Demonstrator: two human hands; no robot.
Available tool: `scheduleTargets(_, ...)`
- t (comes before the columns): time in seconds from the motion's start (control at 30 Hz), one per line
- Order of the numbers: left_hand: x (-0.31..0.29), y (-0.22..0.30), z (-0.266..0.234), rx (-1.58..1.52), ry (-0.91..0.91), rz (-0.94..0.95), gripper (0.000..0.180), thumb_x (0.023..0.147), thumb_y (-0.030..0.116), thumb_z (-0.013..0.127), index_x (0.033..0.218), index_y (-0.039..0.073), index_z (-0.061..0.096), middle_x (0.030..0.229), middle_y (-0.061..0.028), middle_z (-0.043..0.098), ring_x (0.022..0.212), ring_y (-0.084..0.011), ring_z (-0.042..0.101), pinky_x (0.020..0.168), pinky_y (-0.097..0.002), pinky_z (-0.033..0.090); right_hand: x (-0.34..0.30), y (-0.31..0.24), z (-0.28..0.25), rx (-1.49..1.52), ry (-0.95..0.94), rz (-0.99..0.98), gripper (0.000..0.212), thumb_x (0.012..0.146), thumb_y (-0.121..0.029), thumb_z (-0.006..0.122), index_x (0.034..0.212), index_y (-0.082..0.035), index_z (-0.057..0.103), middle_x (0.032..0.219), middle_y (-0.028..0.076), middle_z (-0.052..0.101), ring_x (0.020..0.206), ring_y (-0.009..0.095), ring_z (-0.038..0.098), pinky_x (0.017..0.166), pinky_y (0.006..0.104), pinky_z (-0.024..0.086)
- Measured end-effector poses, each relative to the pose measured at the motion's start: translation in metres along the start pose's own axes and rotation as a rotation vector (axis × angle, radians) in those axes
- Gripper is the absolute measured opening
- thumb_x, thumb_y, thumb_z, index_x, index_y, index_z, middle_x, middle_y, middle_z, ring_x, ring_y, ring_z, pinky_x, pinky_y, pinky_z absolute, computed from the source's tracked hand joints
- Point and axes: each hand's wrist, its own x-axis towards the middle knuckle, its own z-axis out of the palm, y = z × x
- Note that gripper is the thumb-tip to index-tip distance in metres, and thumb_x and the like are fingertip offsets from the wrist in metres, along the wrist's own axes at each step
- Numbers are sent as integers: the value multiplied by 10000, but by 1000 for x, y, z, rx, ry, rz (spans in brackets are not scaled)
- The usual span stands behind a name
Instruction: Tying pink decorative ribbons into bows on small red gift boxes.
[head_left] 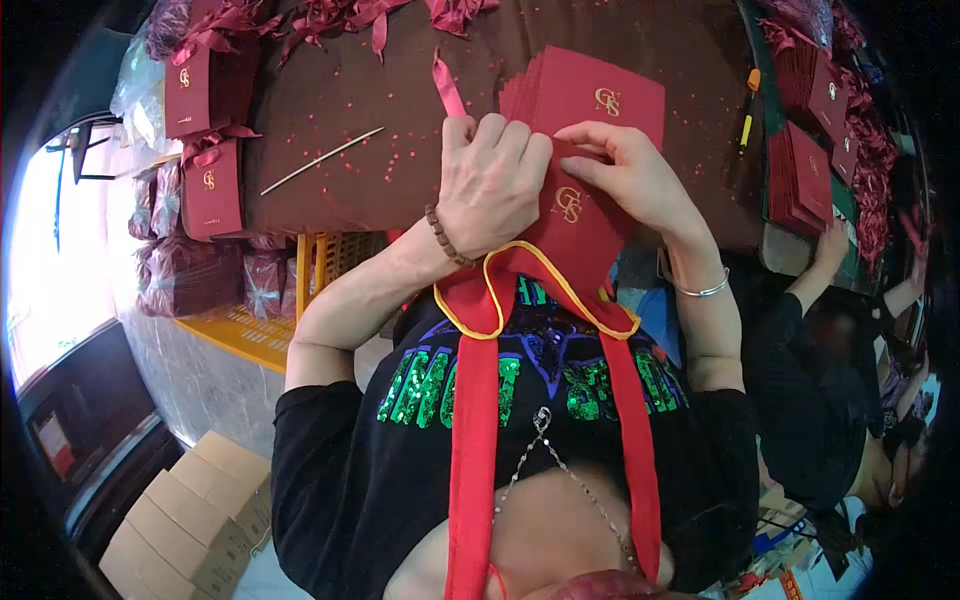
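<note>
Brown-covered table [345,95], spanning the upper frame. Red packet [597,228], upper centre, its upper edge pinched between thumb and fingers of the worker's right hand [632,168]. Left hand [493,178], closed in a fist around a pink ribbon [449,88].

Looks like hand-assembly workshop; repeated stacks of red packets [635,78]; heaps of red ribbon [868,190]; brown worktable [340,195]; plastic-wrapped bundles [190,280] by yellow crate [245,335]; cardboard boxes [185,510]; co-worker's hand [832,245] beside similar stack [798,185] at right.
</note>
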Motion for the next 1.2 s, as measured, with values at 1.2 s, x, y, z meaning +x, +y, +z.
scheduleTargets(1.2,62,-70,-24,-783,-773,-44,135,842,186,629,901,68,660,1139,-81,568,1058,-233,510,906,-352,405,-25,-35,18,-442,203,-134,259,788,-233,660,985,-67,628,876,139,671,811,315,649,711,384,507)
